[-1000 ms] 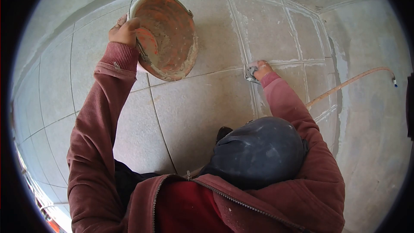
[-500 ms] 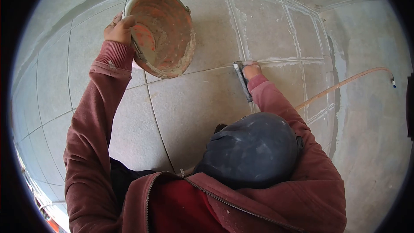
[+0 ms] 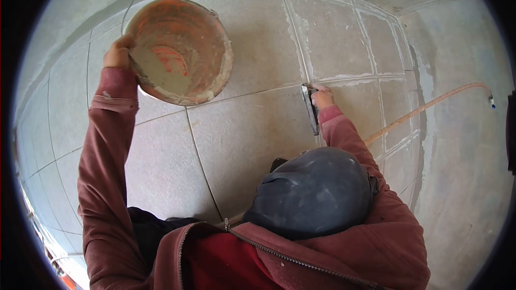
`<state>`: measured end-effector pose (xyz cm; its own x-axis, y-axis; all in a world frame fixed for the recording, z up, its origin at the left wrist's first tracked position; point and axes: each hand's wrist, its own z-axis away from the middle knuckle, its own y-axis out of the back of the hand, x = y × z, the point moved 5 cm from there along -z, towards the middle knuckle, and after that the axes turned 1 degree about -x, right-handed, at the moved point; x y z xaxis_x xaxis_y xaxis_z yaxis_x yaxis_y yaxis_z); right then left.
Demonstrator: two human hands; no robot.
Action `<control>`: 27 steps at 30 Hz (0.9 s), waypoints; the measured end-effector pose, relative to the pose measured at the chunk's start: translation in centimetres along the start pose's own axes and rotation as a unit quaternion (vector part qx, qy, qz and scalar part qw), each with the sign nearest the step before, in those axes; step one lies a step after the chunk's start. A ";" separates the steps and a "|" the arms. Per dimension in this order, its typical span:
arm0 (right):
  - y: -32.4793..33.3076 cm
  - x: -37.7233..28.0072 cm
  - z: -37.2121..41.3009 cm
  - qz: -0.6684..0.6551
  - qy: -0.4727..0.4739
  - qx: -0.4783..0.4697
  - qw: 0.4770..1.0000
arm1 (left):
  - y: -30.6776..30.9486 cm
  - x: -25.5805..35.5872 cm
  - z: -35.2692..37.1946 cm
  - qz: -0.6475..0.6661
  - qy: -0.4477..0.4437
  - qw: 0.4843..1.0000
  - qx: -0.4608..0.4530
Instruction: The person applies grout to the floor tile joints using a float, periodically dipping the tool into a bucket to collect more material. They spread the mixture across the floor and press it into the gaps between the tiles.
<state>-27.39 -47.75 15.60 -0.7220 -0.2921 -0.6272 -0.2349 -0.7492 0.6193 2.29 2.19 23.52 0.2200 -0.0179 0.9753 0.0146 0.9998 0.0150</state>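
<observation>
My left hand (image 3: 119, 52) grips the rim of a mortar-stained orange bucket (image 3: 207, 48) at the upper left. The bucket is tilted, its mouth towards me, with wet grey grout (image 3: 156, 75) pooled inside by my hand. Its wire handle hangs loose over the far side. Right of the middle, my right hand (image 3: 322, 96) is closed on a flat grout float (image 3: 310, 108), held with its long edge close to the tiles. The float is beside a tile joint with pale grout smeared along it. Light grey floor tiles (image 3: 242, 139) lie under both hands.
A thin orange hose (image 3: 430, 108) runs from under my right forearm to the right. A dark, dusty knee (image 3: 317, 190) is below my right hand. Grout-edged tiles (image 3: 338, 40) lie at the upper right, beside a bare grey surface (image 3: 462, 145).
The bucket and my left hand have moved left and a little towards me, and more of the grout inside shows. My right hand and the float have shifted slightly right and nearer.
</observation>
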 end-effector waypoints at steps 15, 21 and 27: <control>-8.6 -8.1 5.8 0.324 0.361 -0.028 0.874 | 9.3 2.9 4.6 -0.005 0.020 0.996 0.085; -8.9 -9.9 5.5 0.379 0.283 -0.132 0.871 | 11.0 1.6 2.5 -0.078 0.009 0.993 0.090; -9.1 -8.4 5.0 0.358 0.308 -0.118 0.874 | 10.0 1.7 3.4 -0.047 0.018 0.997 0.063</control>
<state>-22.45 -35.54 17.55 -0.1240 -0.9459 -0.2999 0.3264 -0.3243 0.8879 -0.49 12.21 26.10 0.2593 -0.1098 0.9595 -0.0861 0.9869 0.1362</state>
